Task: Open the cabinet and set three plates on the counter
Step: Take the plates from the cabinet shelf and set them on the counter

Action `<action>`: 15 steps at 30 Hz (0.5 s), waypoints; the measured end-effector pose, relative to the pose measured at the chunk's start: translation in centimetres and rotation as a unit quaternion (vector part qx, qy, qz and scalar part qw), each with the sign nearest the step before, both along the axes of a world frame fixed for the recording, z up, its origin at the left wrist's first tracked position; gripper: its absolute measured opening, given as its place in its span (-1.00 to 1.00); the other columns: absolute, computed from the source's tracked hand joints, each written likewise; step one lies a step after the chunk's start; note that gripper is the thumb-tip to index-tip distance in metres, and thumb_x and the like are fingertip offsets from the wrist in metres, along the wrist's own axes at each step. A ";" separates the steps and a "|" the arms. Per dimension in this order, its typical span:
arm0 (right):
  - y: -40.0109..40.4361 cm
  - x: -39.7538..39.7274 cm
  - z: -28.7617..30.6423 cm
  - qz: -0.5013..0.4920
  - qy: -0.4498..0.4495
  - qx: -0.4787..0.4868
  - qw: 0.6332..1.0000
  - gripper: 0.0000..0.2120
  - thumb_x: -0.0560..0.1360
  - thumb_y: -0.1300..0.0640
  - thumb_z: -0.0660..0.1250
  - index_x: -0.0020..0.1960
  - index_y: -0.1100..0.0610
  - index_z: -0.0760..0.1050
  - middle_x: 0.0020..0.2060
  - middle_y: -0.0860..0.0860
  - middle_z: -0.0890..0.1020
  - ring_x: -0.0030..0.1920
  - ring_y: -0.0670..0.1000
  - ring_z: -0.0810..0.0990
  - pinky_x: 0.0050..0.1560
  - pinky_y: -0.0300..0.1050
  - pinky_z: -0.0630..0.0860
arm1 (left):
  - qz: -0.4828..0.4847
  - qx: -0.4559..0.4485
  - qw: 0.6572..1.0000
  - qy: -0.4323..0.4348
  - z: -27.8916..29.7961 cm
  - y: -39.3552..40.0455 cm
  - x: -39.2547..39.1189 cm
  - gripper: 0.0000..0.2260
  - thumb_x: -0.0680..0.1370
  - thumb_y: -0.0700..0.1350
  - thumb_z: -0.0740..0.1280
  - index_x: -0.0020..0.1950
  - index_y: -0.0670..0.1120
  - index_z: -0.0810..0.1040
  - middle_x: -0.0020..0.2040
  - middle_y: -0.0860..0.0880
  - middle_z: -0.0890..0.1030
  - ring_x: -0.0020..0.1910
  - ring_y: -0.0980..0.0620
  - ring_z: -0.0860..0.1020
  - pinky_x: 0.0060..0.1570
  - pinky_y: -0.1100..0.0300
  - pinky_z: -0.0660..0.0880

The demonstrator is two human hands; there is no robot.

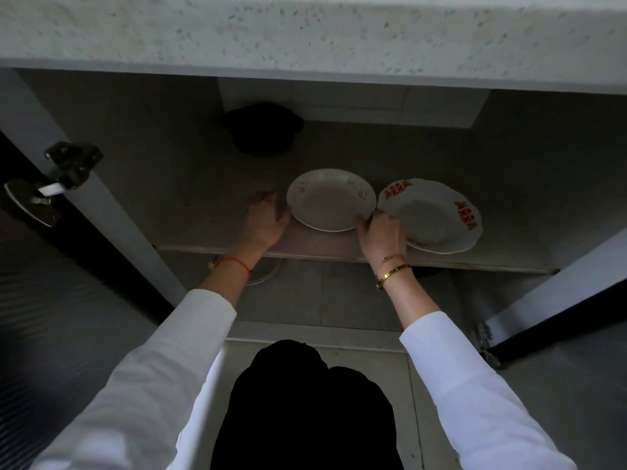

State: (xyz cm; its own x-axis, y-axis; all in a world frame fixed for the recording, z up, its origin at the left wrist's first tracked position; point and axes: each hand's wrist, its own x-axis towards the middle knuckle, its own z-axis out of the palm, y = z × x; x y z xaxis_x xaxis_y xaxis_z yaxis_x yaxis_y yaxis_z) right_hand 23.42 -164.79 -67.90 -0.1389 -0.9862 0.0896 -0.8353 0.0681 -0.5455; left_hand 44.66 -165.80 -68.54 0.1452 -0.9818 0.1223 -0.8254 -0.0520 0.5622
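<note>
The lower cabinet stands open beneath the speckled counter (305, 32). On its shelf (217, 232) lies a white plate (330, 198) with faint pink flowers. Right of it sits a scalloped white plate (431, 215) with red and orange patterns. My left hand (266, 218) touches the flowered plate's left rim, fingers spread. My right hand (381, 232) holds that plate's right rim, between the two plates. Below the shelf, part of another white plate (264, 271) shows under my left wrist.
A black pot (263, 128) sits at the back of the shelf. The left door (40, 266) and the right door (559, 300) hang open on metal hinges. My dark-clothed knees fill the bottom middle over a tiled floor.
</note>
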 end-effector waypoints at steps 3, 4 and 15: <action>-0.8 0.3 -0.2 -0.006 0.009 0.003 1.000 -0.59 0.60 -0.06 0.20 0.10 0.30 0.53 0.01 0.26 0.65 0.03 0.24 0.64 -0.14 -0.07 0.48 | 0.004 0.011 1.000 0.009 -0.1 -0.8 -0.3 -0.59 0.60 -0.06 0.27 0.38 -0.25 0.41 0.35 -0.30 0.46 0.33 -0.24 0.42 0.29 0.06 0.33; -1.0 0.2 -0.3 -0.006 0.007 0.005 1.000 -0.60 0.59 -0.06 0.21 0.11 0.30 0.52 0.03 0.25 0.65 0.04 0.24 0.63 -0.14 -0.07 0.47 | 0.002 0.013 1.000 0.008 -0.1 -1.0 -0.4 -0.59 0.60 -0.07 0.27 0.38 -0.26 0.40 0.35 -0.30 0.46 0.34 -0.24 0.41 0.29 0.07 0.31; -3.5 -0.8 -0.7 0.038 -0.061 0.015 0.997 -0.62 0.54 0.06 0.31 0.27 0.26 0.47 0.18 0.21 0.61 0.20 0.21 0.57 0.17 0.05 0.55 | -0.039 0.058 0.995 0.074 -0.8 -2.3 -0.1 -0.69 0.56 -0.17 0.29 0.29 -0.21 0.52 0.18 -0.25 0.61 0.17 -0.21 0.57 0.16 -0.01 0.50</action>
State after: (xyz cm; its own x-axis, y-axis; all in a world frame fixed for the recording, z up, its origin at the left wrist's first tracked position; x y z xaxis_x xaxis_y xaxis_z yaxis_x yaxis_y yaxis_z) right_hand 22.63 -168.27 -68.64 -0.0718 -0.9963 0.0473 -0.7664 0.0248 -0.6419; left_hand 44.54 -168.11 -69.35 0.0752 -0.9971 -0.0096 -0.7374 -0.0621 0.6726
